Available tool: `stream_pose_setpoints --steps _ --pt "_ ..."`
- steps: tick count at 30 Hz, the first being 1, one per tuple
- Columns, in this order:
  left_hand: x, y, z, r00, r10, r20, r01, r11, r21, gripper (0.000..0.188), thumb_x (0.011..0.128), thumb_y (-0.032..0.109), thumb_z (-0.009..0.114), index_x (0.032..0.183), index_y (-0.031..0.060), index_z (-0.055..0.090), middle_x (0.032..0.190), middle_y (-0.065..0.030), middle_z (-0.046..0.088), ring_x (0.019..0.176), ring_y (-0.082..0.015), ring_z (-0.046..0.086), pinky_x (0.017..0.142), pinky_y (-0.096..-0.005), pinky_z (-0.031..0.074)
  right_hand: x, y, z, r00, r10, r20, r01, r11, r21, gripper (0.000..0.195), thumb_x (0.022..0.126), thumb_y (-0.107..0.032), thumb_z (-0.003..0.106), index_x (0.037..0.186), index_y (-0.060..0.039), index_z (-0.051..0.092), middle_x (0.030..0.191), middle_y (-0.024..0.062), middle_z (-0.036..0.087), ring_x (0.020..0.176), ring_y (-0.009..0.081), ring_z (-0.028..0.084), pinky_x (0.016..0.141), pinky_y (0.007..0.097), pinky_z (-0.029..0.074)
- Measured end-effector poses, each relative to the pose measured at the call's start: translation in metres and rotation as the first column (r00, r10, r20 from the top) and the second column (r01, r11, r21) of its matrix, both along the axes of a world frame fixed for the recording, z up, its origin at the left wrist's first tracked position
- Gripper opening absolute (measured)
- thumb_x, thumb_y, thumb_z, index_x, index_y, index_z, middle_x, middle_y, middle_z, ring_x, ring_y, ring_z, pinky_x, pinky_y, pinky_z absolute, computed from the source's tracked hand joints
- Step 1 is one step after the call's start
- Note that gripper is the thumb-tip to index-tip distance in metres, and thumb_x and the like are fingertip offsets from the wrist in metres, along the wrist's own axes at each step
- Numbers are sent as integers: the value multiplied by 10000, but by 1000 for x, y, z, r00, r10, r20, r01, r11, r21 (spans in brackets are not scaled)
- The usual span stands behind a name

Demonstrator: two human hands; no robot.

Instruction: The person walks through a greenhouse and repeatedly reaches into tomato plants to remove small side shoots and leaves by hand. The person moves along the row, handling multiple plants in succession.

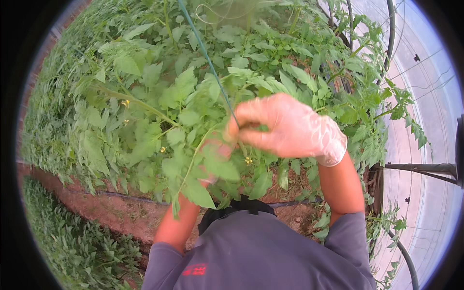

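Note:
In a thin translucent glove, my right hand (284, 125) pinches a taut green twine (209, 59) between thumb and fingers, with some motion blur. The twine slants down from the top of the view into the foliage of a tomato plant (188, 119). My left hand (218, 149), gloved too, sits lower and to the left, mostly covered by tomato leaves, so its grip is hidden. A leafy stalk (195, 154) hangs in front of my left wrist. Just below my right fingertips is a small yellow tomato flower (248, 160).
Dense tomato plants spread ahead and to the left. A dark drip hose (119, 195) runs along the reddish soil (145, 214) near my body. At right, dark metal pipes (420, 166) stand before a plastic greenhouse wall (417, 137). More plants (79, 235) grow at lower left.

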State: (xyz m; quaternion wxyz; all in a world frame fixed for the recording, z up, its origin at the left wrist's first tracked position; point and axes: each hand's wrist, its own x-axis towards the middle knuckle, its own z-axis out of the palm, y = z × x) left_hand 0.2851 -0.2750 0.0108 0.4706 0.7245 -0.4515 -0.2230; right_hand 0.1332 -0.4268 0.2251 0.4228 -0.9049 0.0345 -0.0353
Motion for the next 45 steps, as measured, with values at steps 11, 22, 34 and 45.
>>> stream_pose_setpoints --steps 11,22,34,45 --pt "-8 -42 64 912 -244 -329 314 932 178 348 999 341 678 1098 23 778 915 -86 763 794 -178 668 784 -363 544 3 36 -24 735 -513 443 580 814 -19 764 873 -281 735 1521 -31 417 1520 289 459 1306 436 556 1019 479 517" --pt "-30 -8 51 833 -531 153 542 839 -44 346 1044 327 615 1347 187 705 949 -162 636 850 -369 650 759 -450 534 -53 -23 49 601 -619 505 623 759 189 878 926 -659 620 1586 -107 447 1251 129 734 1155 227 675 1010 369 485" --pt "-1 14 69 762 -638 -114 627 770 -120 365 909 36 704 1259 137 730 1256 -43 672 1169 -226 670 1014 -348 535 -67 3 41 900 189 392 -207 978 2 1168 796 -699 797 1584 52 372 1176 169 751 1116 302 736 1023 428 540" --pt "6 47 35 284 -381 -880 256 914 -313 608 985 412 724 1460 73 552 1437 -85 593 1230 -240 639 1050 -399 538 -4 49 2 928 -371 39 249 695 675 545 982 -212 659 1504 -102 548 1467 156 620 1112 227 718 931 352 584"
